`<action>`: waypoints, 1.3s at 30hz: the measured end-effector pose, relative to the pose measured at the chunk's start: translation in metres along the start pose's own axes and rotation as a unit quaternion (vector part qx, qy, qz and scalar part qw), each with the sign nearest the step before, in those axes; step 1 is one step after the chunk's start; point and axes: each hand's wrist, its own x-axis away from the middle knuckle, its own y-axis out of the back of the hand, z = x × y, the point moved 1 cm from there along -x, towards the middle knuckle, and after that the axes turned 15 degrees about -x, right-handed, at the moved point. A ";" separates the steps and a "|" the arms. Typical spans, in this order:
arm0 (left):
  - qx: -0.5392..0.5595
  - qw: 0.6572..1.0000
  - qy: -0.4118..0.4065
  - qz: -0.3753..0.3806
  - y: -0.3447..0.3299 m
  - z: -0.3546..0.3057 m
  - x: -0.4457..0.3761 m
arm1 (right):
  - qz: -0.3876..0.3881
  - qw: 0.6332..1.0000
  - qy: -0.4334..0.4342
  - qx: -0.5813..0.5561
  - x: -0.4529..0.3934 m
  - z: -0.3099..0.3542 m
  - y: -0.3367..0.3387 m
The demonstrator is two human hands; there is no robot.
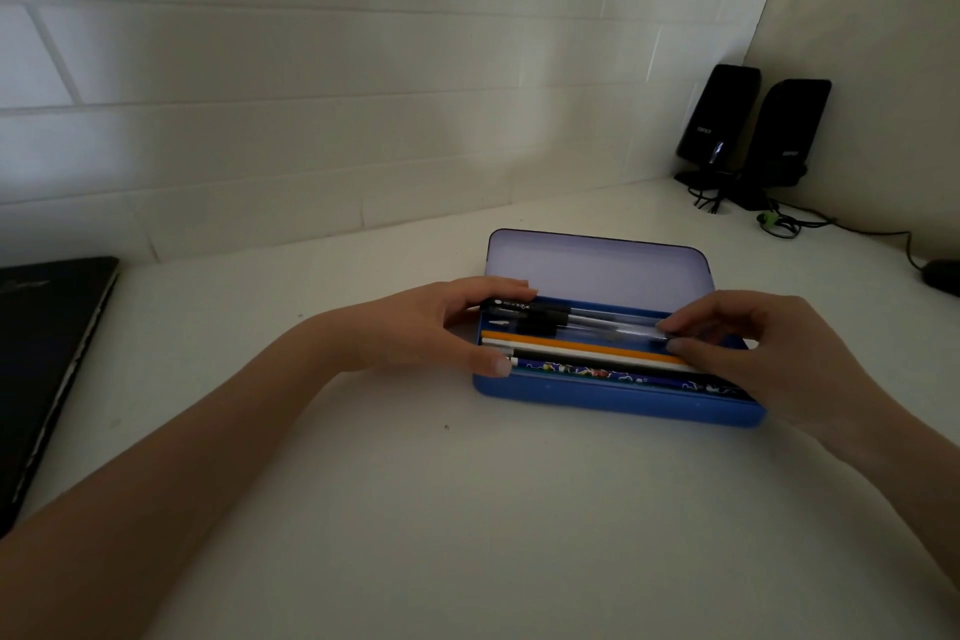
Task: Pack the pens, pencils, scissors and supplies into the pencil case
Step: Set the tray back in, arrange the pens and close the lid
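Note:
A blue pencil case (pixel 613 400) lies open on the white desk, its pale lid (pixel 597 265) standing up at the back. Inside lie an orange pencil (pixel 566 342), a white pencil (pixel 587 353) and a patterned blue ruler or pencil (pixel 597 373) along the front. Clear pens with black caps (pixel 571 320) lie over the back of the case. My left hand (pixel 441 327) grips the case's left end, its fingers curled over the pens' black caps. My right hand (pixel 753 353) pinches the pens' right ends with its fingertips.
A closed black laptop (pixel 47 359) lies at the left edge of the desk. Two black speakers (pixel 753 130) with cables stand in the back right corner, and a dark mouse (pixel 943 276) sits at the far right. A white tiled wall runs behind.

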 end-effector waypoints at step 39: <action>0.017 0.974 0.003 -0.226 -0.010 0.001 -0.011 | 0.058 0.998 0.037 0.003 -0.001 -0.004 -0.007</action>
